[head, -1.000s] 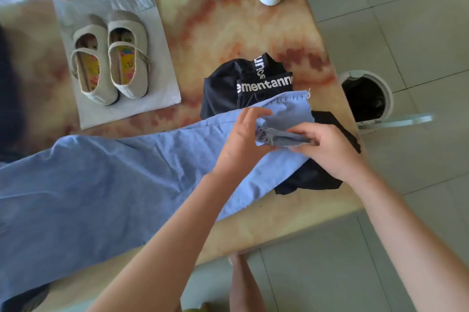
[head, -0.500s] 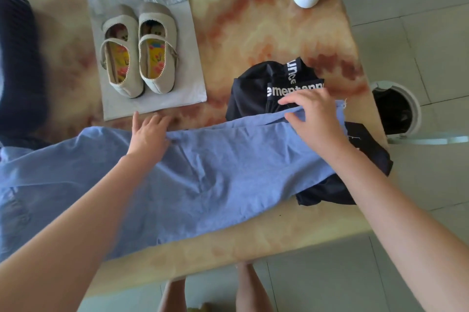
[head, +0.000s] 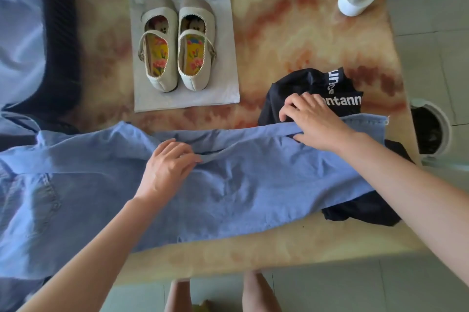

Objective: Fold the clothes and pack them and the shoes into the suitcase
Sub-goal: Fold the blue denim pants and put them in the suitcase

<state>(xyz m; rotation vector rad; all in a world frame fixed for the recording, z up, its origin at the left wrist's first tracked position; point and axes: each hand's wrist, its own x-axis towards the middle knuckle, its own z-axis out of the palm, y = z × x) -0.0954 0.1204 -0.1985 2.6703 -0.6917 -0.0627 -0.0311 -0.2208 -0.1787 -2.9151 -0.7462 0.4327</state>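
Leftward no longer, the left hand (head: 167, 167) has slid toward the right hand (head: 314, 121) and pinches a fold of the trousers (head: 253, 189). Right hand grips their far edge over the black garment (head: 286, 93). Shoes (head: 177, 45) sit beyond the left hand on the desk (head: 291, 32).

My marbled beige-and-rust surface (head: 291, 32) stands on grey floor tiles (head: 431, 45); a round bin (head: 429, 131) sits right of it.
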